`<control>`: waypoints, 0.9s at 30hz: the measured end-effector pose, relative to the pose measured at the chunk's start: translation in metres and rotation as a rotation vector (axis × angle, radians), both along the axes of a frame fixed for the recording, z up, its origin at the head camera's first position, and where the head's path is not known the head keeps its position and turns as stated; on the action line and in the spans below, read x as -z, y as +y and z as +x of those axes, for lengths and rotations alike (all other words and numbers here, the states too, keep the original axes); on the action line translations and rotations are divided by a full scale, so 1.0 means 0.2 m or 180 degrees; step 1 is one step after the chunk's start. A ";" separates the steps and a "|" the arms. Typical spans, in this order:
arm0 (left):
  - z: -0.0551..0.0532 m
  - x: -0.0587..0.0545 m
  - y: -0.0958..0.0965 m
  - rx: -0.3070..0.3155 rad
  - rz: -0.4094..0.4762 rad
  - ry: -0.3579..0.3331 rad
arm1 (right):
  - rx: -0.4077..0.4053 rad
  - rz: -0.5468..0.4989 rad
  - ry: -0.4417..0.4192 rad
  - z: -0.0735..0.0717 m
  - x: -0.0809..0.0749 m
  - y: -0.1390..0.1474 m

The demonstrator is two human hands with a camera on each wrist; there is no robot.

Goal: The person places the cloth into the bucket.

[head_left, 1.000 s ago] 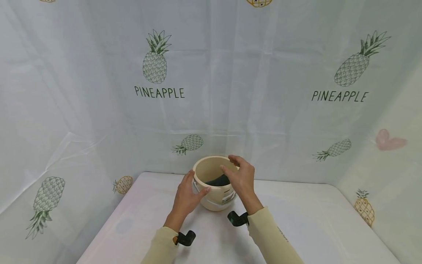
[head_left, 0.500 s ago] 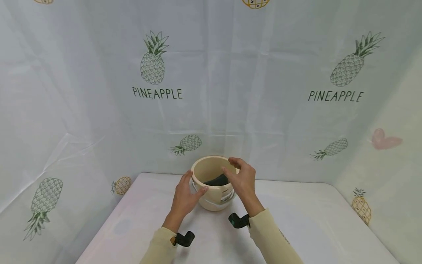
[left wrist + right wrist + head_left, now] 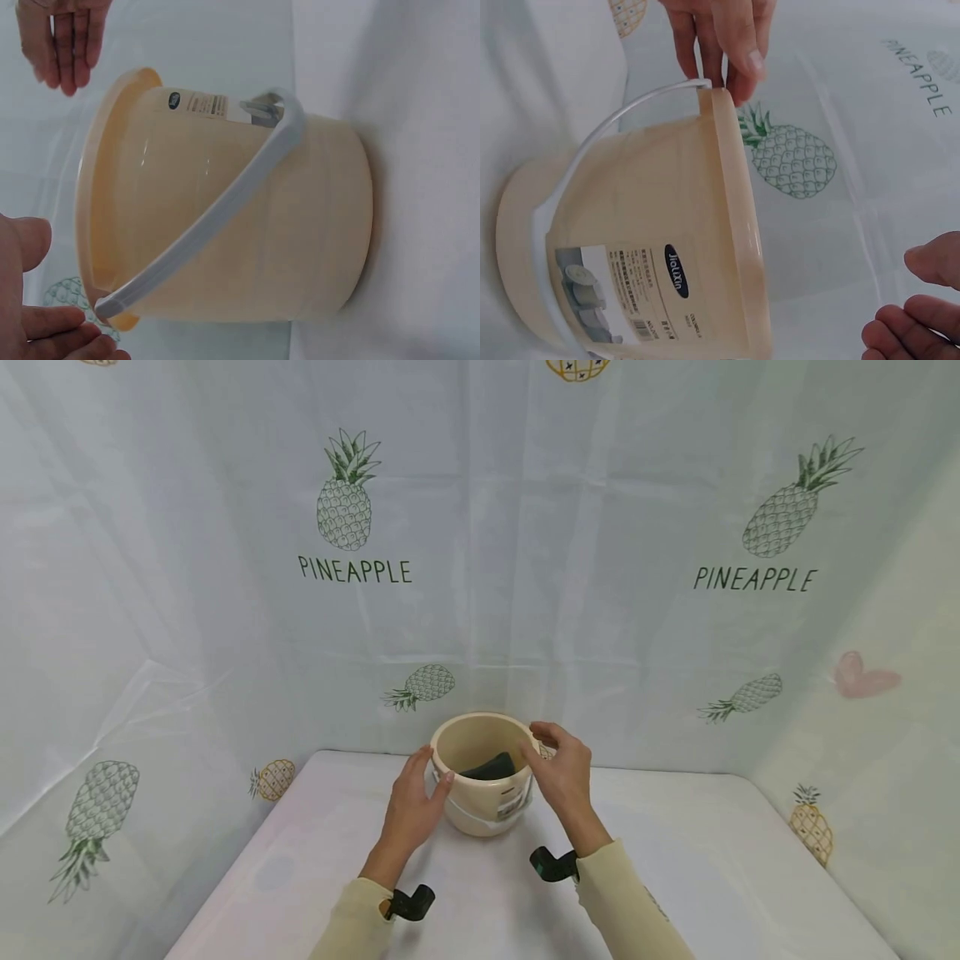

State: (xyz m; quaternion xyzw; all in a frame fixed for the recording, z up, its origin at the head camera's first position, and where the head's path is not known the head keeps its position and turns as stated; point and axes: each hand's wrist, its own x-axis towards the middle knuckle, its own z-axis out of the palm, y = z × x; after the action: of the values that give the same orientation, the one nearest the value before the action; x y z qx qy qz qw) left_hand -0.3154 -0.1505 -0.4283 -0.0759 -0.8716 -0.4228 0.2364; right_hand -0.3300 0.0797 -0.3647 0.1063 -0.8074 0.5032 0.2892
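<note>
A cream plastic bucket stands upright on the table, a dark, smooth object lying inside it. Most of that object is hidden by the bucket's wall. At the bucket's left side is my left hand, fingertips right at the rim near the handle's joint and thumb spread toward the front. My right hand is beside the right rim, its fingers loosely bent and holding nothing. A pale grey handle hangs down across the bucket's side. Printed labels show on the wall in the right wrist view.
The white table is backed by a hanging pineapple-print sheet, close behind the bucket. More of this sheet encloses the left and right sides. A black wrist camera sits on the left wrist, another camera on the right.
My right hand has moved from over the bucket's opening out to the right. The left thumb has drawn away from the front rim to the left. The view has shifted slightly.
</note>
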 end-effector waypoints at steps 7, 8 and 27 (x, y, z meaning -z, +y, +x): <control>0.01 0.02 -0.02 0.0017 -0.0043 0.0015 | 0.0075 0.0027 0.0004 0.00 0.03 0.04; 0.02 0.02 -0.03 0.0008 -0.0066 -0.0009 | 0.0091 0.0032 -0.0018 0.00 0.04 0.05; 0.16 0.12 -0.08 -0.0397 -0.0747 -0.0276 | 0.0173 0.0489 -0.0477 0.09 0.21 0.28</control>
State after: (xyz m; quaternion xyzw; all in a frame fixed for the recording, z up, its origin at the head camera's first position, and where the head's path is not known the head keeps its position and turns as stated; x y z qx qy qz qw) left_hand -0.2839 -0.1671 -0.4515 -0.0304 -0.9274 -0.3054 0.2138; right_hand -0.3114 0.1363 -0.4077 0.0683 -0.8655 0.4384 0.2326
